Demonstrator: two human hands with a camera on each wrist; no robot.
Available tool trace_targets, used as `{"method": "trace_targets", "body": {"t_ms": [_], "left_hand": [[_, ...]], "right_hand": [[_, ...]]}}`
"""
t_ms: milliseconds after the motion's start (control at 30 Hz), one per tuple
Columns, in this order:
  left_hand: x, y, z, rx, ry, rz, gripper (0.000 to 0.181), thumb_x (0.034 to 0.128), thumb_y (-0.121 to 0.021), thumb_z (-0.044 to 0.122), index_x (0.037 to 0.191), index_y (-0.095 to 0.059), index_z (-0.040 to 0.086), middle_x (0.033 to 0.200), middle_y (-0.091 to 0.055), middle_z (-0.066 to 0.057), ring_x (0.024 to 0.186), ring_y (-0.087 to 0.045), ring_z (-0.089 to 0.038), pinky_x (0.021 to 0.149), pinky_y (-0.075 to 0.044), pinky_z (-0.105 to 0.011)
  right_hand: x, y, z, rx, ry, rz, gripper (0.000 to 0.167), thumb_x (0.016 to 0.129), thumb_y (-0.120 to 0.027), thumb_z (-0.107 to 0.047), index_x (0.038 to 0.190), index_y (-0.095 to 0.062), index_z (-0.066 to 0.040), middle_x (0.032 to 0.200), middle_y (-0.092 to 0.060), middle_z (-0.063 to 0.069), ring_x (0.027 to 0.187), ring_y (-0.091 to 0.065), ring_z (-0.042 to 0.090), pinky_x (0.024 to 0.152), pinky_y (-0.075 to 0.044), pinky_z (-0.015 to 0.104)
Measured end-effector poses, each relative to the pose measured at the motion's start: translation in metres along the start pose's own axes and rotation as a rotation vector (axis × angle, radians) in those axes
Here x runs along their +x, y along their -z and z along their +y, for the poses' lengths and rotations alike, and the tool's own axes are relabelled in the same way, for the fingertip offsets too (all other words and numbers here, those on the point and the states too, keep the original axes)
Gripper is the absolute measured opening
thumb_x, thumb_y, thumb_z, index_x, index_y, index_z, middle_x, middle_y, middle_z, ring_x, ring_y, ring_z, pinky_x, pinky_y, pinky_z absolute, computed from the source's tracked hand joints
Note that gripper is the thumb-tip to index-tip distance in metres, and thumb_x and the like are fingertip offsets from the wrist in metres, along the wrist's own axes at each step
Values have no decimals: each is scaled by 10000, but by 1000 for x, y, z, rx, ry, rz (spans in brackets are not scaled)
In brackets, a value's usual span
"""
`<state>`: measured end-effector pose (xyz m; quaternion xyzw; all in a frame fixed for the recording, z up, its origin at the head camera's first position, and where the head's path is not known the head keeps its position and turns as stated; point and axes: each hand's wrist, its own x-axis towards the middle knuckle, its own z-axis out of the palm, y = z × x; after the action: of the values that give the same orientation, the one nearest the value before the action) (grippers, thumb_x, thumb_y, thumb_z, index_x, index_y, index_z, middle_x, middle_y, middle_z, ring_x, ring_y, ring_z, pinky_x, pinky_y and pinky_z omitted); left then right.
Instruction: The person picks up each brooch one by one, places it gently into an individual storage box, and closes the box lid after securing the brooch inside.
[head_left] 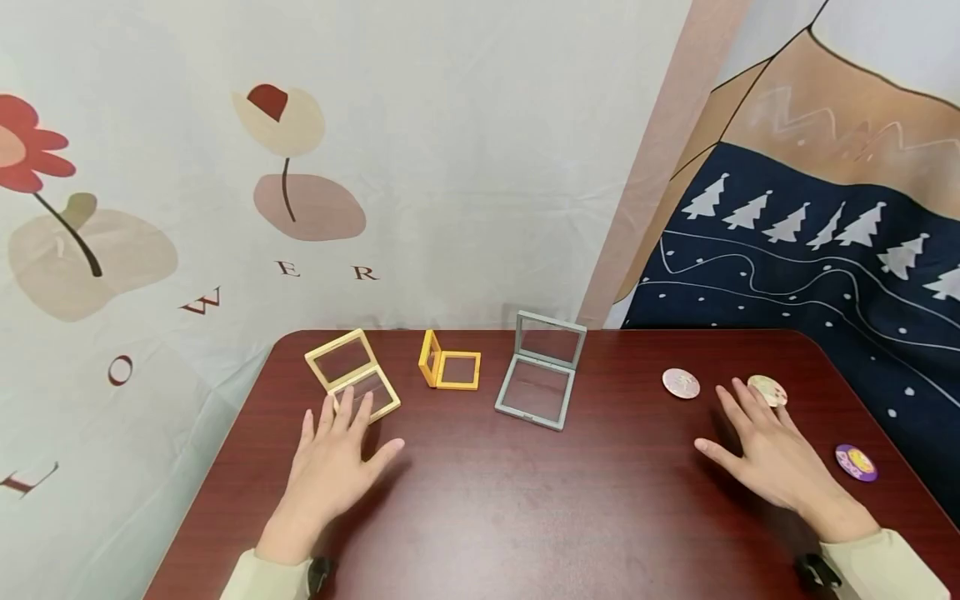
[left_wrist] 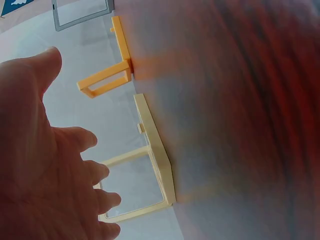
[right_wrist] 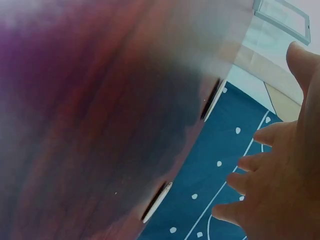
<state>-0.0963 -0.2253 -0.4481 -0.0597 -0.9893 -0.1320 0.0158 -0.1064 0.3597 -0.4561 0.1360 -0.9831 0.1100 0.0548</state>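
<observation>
My left hand (head_left: 330,467) hovers with spread fingers over the table, its fingertips overlapping the near part of the cream hinged frame (head_left: 384,388) in the head view; the left wrist view shows a gap between hand (left_wrist: 55,165) and table, and nothing held. Beside that frame stand a small yellow hinged frame (head_left: 478,371) and a larger grey one (head_left: 531,417), both unfolded. My right hand (head_left: 780,462), fingers spread and empty, is above the table near a cream round badge (head_left: 767,388), partly covering it. A pink round badge (head_left: 681,383) lies to its left.
A purple and yellow badge (head_left: 856,462) lies near the right edge of the dark red table (head_left: 540,517). Behind the table hangs a pale cloth (head_left: 465,150) with flower prints, and at the right a dark blue cloth (head_left: 750,267) with white trees.
</observation>
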Motion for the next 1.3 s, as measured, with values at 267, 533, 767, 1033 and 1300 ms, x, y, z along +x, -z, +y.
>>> {"method": "trace_targets", "body": {"t_ms": [267,533,767,1033,1300], "left_hand": [[4,2,-3,-8,19,-12,886,1017,-508,664,1618,-349,33,1675,-235,-285,1507,-191,-576,1187,-77,-716],[8,2,-12,-19,63,-10,889,1044,-415,677,1615,-329,1,1651,-251,-325,1489,-210,-599,1170,-103,-740],[12,2,-21,-51,108,-22,884,1059,-405,654,1591,-333,-48,1628,-241,-371,1469,-219,-621,1153,-125,-759],[15,6,-28,-103,163,-78,895,1064,-420,628,1580,-308,-96,1595,-253,-417,1447,-254,-626,1161,-182,-726],[18,4,-31,-81,178,-48,771,1071,-521,474,1527,-374,-130,1490,-415,-392,1303,-442,-599,1035,-358,-724]], "right_hand": [[17,0,0,-11,29,37,881,953,-710,-524,1513,-432,97,1553,-379,370,1414,-382,532,1080,-315,730],[37,1,-2,-14,11,-28,895,963,-678,-556,1509,-433,110,1541,-391,377,1389,-407,546,1078,-333,722],[54,1,-2,8,-16,-80,901,983,-654,-555,1507,-410,137,1535,-386,394,1382,-413,568,1098,-338,706],[70,-2,-3,5,-25,-85,873,968,-690,-510,1479,-433,150,1482,-463,379,1335,-467,558,1074,-380,692],[83,-4,-3,-20,-36,-107,867,940,-715,-528,1406,-496,170,1375,-532,381,1237,-520,553,1003,-430,698]]}}
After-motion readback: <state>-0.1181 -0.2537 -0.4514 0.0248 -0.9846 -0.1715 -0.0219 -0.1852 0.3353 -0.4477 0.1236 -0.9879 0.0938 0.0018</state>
